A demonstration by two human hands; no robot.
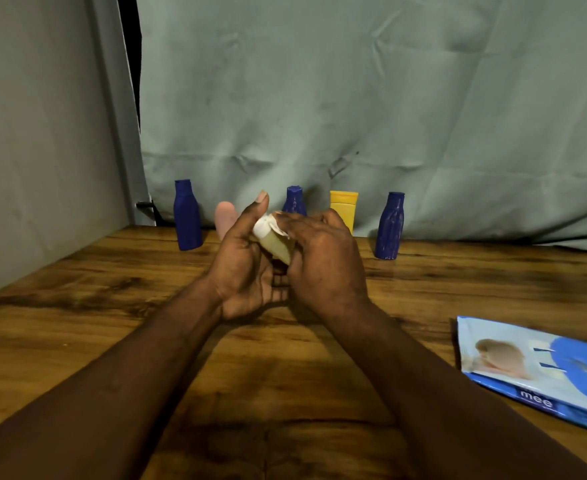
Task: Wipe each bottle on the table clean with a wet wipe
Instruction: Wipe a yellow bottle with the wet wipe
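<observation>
While the left hand (243,271) cradles the pale-yellow bottle (278,250) tilted above the table (77,323), the right hand (323,261) pinches its white cap (261,231) — hard rubbing there could pop it open and spill liquid.

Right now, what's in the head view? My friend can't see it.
The left hand holds a small bottle over a wooden table while the right hand presses a wipe on its cap. Behind stand three blue bottles, a yellow bottle and a pink one; a wipes pack lies at right.
</observation>
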